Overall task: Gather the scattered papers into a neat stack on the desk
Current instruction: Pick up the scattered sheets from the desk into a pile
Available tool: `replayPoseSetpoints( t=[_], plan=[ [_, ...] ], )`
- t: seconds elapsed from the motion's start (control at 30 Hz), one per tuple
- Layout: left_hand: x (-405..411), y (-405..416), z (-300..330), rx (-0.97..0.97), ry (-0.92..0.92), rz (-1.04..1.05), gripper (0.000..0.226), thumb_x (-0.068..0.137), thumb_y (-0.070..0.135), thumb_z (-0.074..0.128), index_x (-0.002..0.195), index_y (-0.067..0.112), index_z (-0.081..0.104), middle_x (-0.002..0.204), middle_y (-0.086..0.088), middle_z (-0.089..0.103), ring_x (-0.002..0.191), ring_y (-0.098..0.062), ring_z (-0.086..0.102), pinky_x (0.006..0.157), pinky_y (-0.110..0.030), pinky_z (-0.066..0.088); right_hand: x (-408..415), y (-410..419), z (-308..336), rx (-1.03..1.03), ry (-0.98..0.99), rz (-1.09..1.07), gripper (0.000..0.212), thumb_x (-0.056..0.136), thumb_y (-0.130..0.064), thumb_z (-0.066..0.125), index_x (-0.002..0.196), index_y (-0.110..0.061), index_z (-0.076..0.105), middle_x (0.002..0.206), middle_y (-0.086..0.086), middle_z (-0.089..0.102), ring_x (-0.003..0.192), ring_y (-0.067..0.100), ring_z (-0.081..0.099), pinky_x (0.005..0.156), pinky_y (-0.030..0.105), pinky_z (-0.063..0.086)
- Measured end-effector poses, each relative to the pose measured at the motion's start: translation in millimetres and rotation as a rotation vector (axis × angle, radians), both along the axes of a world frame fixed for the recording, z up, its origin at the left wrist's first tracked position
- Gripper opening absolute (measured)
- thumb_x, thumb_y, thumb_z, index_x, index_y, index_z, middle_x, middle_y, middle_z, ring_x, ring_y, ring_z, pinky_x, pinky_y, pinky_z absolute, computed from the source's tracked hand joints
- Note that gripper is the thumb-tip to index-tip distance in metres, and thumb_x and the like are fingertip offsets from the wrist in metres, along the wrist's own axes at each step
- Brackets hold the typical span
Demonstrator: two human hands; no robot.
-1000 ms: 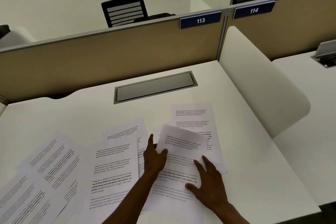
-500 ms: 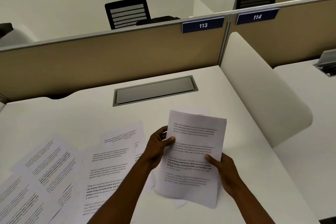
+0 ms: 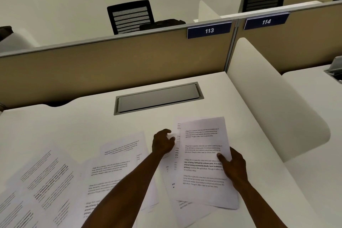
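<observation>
A small bundle of printed sheets [image 3: 201, 155] is held just above the white desk [image 3: 74, 122], right of centre. My right hand [image 3: 234, 165] grips its right edge, thumb on top of the text. My left hand [image 3: 162, 142] pinches the bundle's upper left edge with curled fingers. The sheets in the bundle are unevenly aligned; a lower sheet sticks out at the bottom. Several loose printed papers [image 3: 114, 168] lie overlapping across the left half of the desk, one [image 3: 46, 177] far left and slanted.
A grey cable hatch [image 3: 159, 98] is set into the desk behind the papers. A beige partition [image 3: 111, 65] labelled 113 closes the back. A white curved side divider [image 3: 273, 116] bounds the right. Black chairs stand beyond the partition.
The sheets were lifted off the desk and gathered between both hands. Since half a second ago the bundle has shifted right and lower, and my left hand has moved to its upper left edge.
</observation>
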State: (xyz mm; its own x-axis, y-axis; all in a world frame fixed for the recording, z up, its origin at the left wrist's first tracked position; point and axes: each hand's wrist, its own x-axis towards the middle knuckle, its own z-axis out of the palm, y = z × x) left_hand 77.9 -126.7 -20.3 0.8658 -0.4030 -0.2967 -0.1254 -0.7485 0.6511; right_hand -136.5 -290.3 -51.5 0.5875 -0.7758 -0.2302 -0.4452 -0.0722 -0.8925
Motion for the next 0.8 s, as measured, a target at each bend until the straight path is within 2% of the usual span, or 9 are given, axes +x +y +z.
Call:
replayPoseSetpoints(
  t=[0.13,0.2,0.4,0.57,0.7,0.8],
  plan=[
    [18,-14,-5,0.1,-0.028,-0.015,0.054,0.092,0.029,0.066,0.14,0.012,0.051,0.139,-0.011,0.057,0.131,-0.027,0.051,0.11,-0.04,0.042,18,-4,-2,-0.071,0.048,-0.025,0.028,0.09,-0.019,0.071,0.117,-0.012,0.067,0.107,0.009,0.073,0.088,0.025,0.069,0.082,0.041,0.059],
    [22,-22,-9,0.138,-0.041,-0.029,0.058,0.091,0.033,0.066,0.143,0.013,0.048,0.14,-0.01,0.057,0.134,-0.027,0.049,0.112,-0.041,0.04,25,-6,-6,-0.103,0.076,-0.033,0.029,0.09,-0.017,0.07,0.117,-0.009,0.067,0.109,0.012,0.074,0.091,0.029,0.07,0.084,0.045,0.059],
    [13,-52,-19,0.151,0.007,-0.003,0.073,0.091,0.044,0.062,0.152,0.016,0.033,0.144,-0.008,0.054,0.139,-0.031,0.039,0.114,-0.044,0.033,32,-3,-17,-0.195,0.151,-0.052,0.029,0.089,-0.016,0.07,0.116,-0.007,0.068,0.11,0.014,0.074,0.093,0.032,0.07,0.079,0.031,0.052],
    [13,-65,-16,-0.024,0.194,0.152,0.089,0.087,0.043,0.071,0.155,0.012,0.024,0.15,-0.014,0.047,0.142,-0.031,0.041,0.118,-0.045,0.034,33,-5,-20,-0.211,0.162,-0.042,0.028,0.088,-0.017,0.071,0.114,-0.007,0.069,0.109,0.014,0.075,0.093,0.032,0.07,0.079,0.032,0.053],
    [11,-69,-9,-0.175,0.337,0.274,0.101,0.081,0.036,0.08,0.158,0.014,0.018,0.155,-0.015,0.039,0.142,-0.033,0.04,0.116,-0.048,0.038,32,-9,-22,-0.197,0.155,-0.033,0.029,0.088,-0.019,0.072,0.114,-0.007,0.068,0.11,0.013,0.074,0.094,0.032,0.07,0.084,0.04,0.057],
    [10,-67,-3,-0.318,0.505,0.362,0.091,0.079,0.028,0.083,0.153,0.01,0.033,0.149,-0.013,0.047,0.133,-0.033,0.051,0.109,-0.047,0.046,31,-12,-23,-0.166,0.134,-0.046,0.03,0.088,-0.02,0.073,0.115,-0.007,0.069,0.11,0.012,0.074,0.095,0.031,0.07,0.087,0.044,0.058]
  ],
)
